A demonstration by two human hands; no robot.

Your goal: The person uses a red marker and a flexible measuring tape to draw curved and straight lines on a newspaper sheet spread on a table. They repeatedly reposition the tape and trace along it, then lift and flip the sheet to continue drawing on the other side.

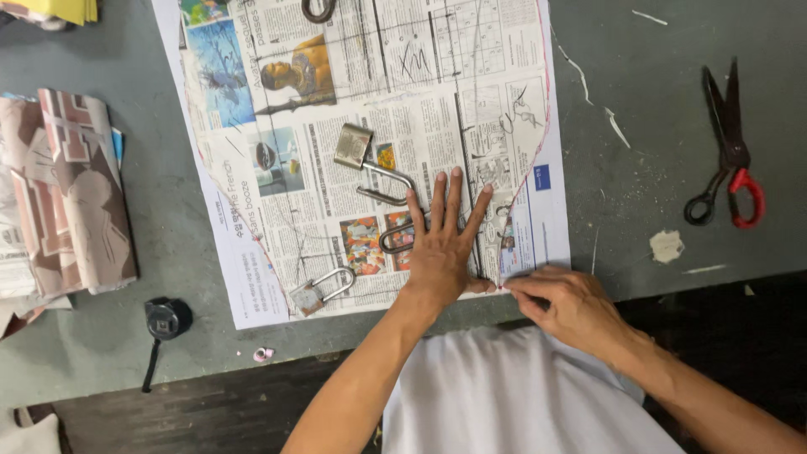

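You worked at a grey table [656, 151] with a newspaper sheet [370, 151] spread on it. Your left hand [443, 248] lay flat, fingers spread, pressing the sheet beside a padlock [370, 164]. Your right hand [567, 303] had its fingertips pinched together at the sheet's lower edge; what they held was too small to see. Black scissors with one red handle [730, 151] lay well apart on the right, and folded patterned paper [71, 193] lay on the left.

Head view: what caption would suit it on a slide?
Left hand flat on newspaper weighted by padlocks; right hand pinches its edge; scissors lie nearby.
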